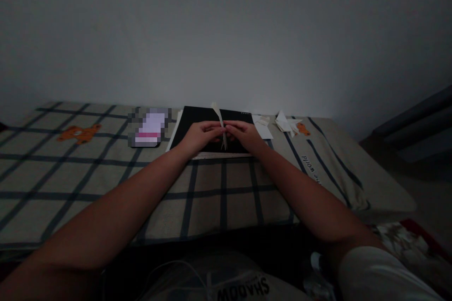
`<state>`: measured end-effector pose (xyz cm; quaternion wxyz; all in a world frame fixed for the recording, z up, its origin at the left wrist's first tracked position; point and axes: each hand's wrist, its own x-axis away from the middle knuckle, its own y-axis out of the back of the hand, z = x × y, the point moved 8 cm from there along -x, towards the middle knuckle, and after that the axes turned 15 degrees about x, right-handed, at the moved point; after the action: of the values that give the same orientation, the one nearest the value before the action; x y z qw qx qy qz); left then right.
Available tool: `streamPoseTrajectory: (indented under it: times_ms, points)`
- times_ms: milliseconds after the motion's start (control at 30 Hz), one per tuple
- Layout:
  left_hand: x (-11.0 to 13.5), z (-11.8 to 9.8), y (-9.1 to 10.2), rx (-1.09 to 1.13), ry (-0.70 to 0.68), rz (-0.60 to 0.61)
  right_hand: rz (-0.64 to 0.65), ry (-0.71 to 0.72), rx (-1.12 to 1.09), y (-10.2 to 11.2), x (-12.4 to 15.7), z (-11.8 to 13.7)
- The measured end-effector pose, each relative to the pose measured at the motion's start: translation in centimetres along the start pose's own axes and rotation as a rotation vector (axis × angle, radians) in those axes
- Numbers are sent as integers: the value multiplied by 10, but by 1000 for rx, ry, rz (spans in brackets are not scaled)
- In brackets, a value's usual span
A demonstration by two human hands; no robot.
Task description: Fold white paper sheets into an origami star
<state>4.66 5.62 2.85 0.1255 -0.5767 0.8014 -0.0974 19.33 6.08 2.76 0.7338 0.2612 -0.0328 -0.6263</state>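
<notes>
Between my two hands a narrow piece of folded white paper [216, 109] stands on edge above a black book or folder [197, 114]. My left hand [202, 135] pinches the paper from the left side, fingertips pressed at its middle. From the right, my right hand [243, 132] pinches it at about the same spot, and the fingertips of both hands nearly meet. The paper's upper end tips slightly left, and its lower end splits into thin points. Some of the fingers are hidden behind the paper and each other.
A phone with a lit screen [150, 127] lies left of the black book. To the right are a white paper sheet [263, 128] and a folded white paper shape [284, 123]. A checked cloth [208, 188] covers the table, which stands against a wall [226, 37].
</notes>
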Motion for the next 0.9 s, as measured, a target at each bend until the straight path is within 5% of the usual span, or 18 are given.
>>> streamPoseTrajectory:
  times_ms: [533, 900]
  points:
    - [-1, -2, 3, -60, -5, -4, 73, -63, -126, -5, 3, 3]
    - [-4, -10, 19, -242, -128, -167, 8, -70, -95, 0, -3, -8]
